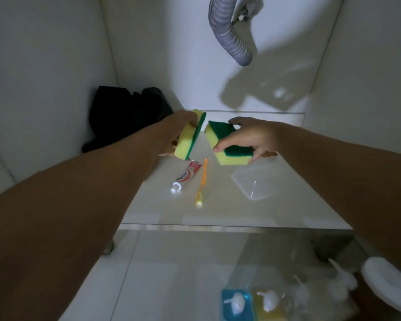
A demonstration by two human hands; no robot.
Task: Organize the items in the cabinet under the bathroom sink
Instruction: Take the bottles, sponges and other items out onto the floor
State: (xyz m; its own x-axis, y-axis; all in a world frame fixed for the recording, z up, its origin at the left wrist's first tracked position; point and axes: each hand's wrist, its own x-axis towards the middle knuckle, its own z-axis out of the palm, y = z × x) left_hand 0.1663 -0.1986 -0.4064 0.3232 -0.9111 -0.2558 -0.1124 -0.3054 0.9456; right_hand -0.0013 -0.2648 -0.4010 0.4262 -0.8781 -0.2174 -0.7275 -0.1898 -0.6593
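Note:
Inside the white cabinet, my left hand (180,133) grips a yellow sponge with a green scouring side (187,137), held on edge above the shelf (171,212). My right hand (248,137) holds a second yellow and green sponge (225,147), green side up, just to the right of the first. The two sponges are close but apart. Below them on the shelf lie a red and white toothpaste tube (186,177) and an orange toothbrush (202,181), side by side.
A clear plastic lid or tray (257,184) lies on the shelf at the right. A black cloth or bag (125,114) slumps in the back left corner. A grey corrugated drain hose (229,33) hangs from above. Pump bottles (252,302) and a white bowl (389,283) stand below in front.

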